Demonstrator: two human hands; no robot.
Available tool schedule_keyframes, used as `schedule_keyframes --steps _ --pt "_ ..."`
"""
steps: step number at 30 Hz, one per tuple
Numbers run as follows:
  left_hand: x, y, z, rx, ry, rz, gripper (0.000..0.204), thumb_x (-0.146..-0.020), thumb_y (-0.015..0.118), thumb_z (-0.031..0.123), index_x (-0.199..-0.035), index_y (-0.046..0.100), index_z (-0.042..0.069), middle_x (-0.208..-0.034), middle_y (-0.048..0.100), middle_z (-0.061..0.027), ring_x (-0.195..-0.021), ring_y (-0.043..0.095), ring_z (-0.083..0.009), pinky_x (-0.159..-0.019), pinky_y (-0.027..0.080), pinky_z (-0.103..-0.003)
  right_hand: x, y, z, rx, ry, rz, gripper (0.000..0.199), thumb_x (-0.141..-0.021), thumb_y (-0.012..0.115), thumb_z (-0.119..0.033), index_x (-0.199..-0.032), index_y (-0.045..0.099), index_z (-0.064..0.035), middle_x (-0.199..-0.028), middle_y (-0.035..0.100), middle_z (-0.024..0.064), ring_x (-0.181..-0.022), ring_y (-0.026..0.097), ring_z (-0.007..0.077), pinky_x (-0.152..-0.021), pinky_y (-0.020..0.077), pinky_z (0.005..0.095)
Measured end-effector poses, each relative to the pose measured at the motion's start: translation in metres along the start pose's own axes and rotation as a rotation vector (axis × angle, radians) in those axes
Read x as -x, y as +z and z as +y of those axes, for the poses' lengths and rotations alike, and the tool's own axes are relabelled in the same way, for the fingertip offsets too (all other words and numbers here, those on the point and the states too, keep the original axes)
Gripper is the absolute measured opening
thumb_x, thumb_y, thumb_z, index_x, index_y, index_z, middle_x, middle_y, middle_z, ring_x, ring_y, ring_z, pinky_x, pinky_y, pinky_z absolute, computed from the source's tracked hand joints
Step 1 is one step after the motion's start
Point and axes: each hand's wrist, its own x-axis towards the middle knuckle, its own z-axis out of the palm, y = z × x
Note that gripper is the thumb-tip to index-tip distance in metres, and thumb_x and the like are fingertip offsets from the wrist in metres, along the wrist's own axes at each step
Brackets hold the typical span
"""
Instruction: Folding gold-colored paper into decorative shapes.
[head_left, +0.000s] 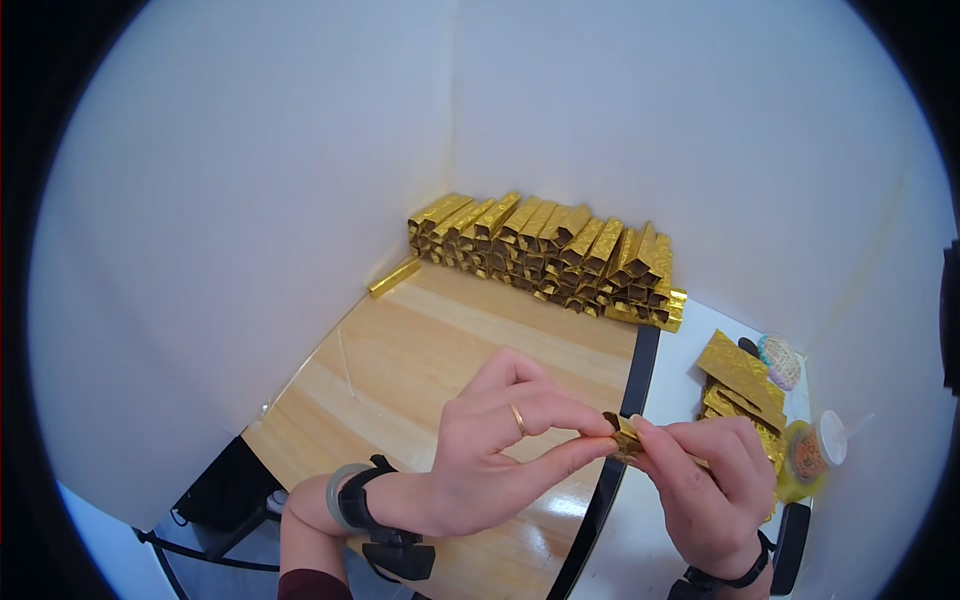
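Two hands meet over the wooden table [420, 350] edge, head view. Left hand [500, 450] pinches one end of a small gold foil piece [625, 435] with thumb and forefinger; right hand [710, 485] grips its other end, fingers closed on it. Stacked gold foil bars [550, 250] line the back corner. Flat gold sheets [740, 375] lie right, beside a yellow container [805, 460].

Gold paper piece [625, 437] crinkled, shiny foil; stacked gold tubes [555, 255] same glossy foil; tabletop [430, 350] smooth pale wood

A plastic cup [812, 455] with a straw stands beside a woven ball [779, 361].
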Motion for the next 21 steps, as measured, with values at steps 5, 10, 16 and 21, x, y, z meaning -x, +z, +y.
schedule_keyframes --steps 5,10,16,21 --pt "0.0026 0.0018 0.0043 0.087 -0.084 0.026 0.016 -0.069 0.078 -0.001 -0.083 0.071 0.005 -0.079 0.068 -0.0005 -0.076 0.05 -0.015 -0.066 0.041 -0.026 -0.0017 -0.0027 -0.0096 0.046 0.0 -0.01 0.038 -0.059 0.076 0.0 -0.097 0.07 -0.0027 -0.08 0.062 0.0048 -0.067 0.055 0.0197 -0.054 0.0418 0.0277" --pt "0.0026 0.0014 0.0065 0.15 -0.131 -0.01 0.016 -0.069 0.077 -0.002 -0.083 0.071 0.005 -0.078 0.067 0.0 -0.077 0.05 -0.0146 -0.067 0.041 -0.025 -0.0003 -0.0047 -0.0112 0.076 -0.03 -0.019 0.039 -0.059 0.072 0.004 -0.098 0.07 -0.0022 -0.083 0.063 0.0054 -0.07 0.056 0.0196 -0.055 0.0442 0.0274" --pt "0.0044 0.0002 0.0097 0.188 -0.173 -0.055 0.014 -0.07 0.077 -0.002 -0.081 0.071 0.004 -0.079 0.068 -0.0002 -0.078 0.05 -0.0142 -0.069 0.042 -0.025 0.0003 -0.0021 -0.0103 0.05 -0.066 -0.019 0.043 -0.059 0.071 0.004 -0.101 0.07 -0.0011 -0.086 0.063 0.0057 -0.07 0.056 0.0193 -0.057 0.0449 0.0269" --pt "0.009 0.0058 0.0105 0.28 -0.251 -0.03 0.013 -0.071 0.075 -0.004 -0.081 0.071 0.004 -0.08 0.068 -0.0019 -0.079 0.051 -0.0142 -0.07 0.042 -0.026 0.0049 0.0016 -0.0115 0.097 -0.095 0.006 0.041 -0.06 0.071 0.005 -0.1 0.069 0.0 -0.086 0.062 0.0057 -0.07 0.055 0.0195 -0.057 0.0449 0.0273"
